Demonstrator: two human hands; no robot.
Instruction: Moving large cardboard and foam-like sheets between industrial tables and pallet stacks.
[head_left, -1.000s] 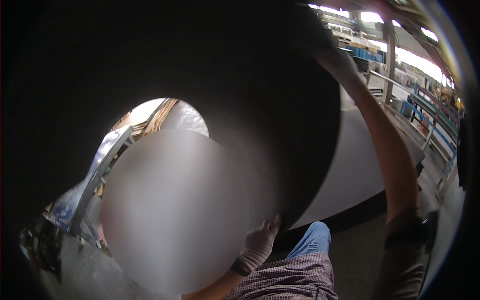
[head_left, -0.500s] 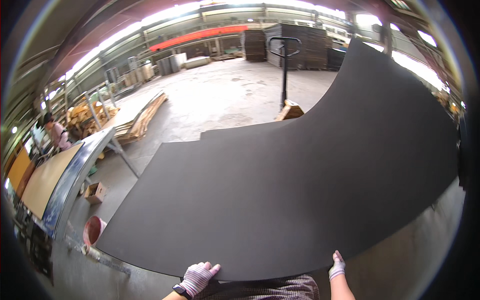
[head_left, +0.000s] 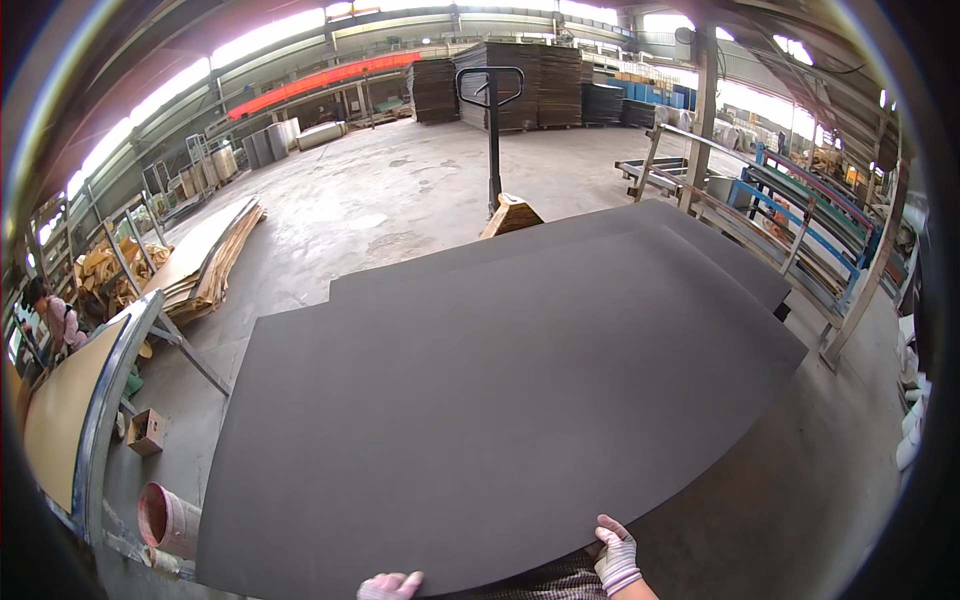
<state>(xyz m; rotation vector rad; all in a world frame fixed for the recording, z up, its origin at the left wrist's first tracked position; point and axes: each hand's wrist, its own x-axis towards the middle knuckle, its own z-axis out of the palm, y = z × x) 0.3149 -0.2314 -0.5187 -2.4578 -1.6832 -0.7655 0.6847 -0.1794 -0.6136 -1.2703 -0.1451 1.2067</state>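
Note:
A large dark grey sheet [head_left: 500, 400] lies nearly flat in front of me, on top of a stack of similar dark sheets [head_left: 700, 235] whose edges show beyond it. My left hand [head_left: 390, 585], in a pale knitted glove, sits at the sheet's near edge. My right hand [head_left: 614, 552], gloved the same way, grips that near edge further right, fingers over the top.
A pallet jack [head_left: 495, 130] stands behind the stack. Tall piles of dark boards [head_left: 520, 85] fill the back. Thin wood sheets [head_left: 205, 260] lie at left beside a metal frame [head_left: 110, 400], a pinkish bucket [head_left: 165, 520] and a small box [head_left: 148, 432]. A person [head_left: 55, 320] works far left. Blue racks [head_left: 800, 210] stand at right.
The sheet, raised high and blocking the view a second ago, has come down and now lies almost flat on the stack. Both hands stay at its near edge.

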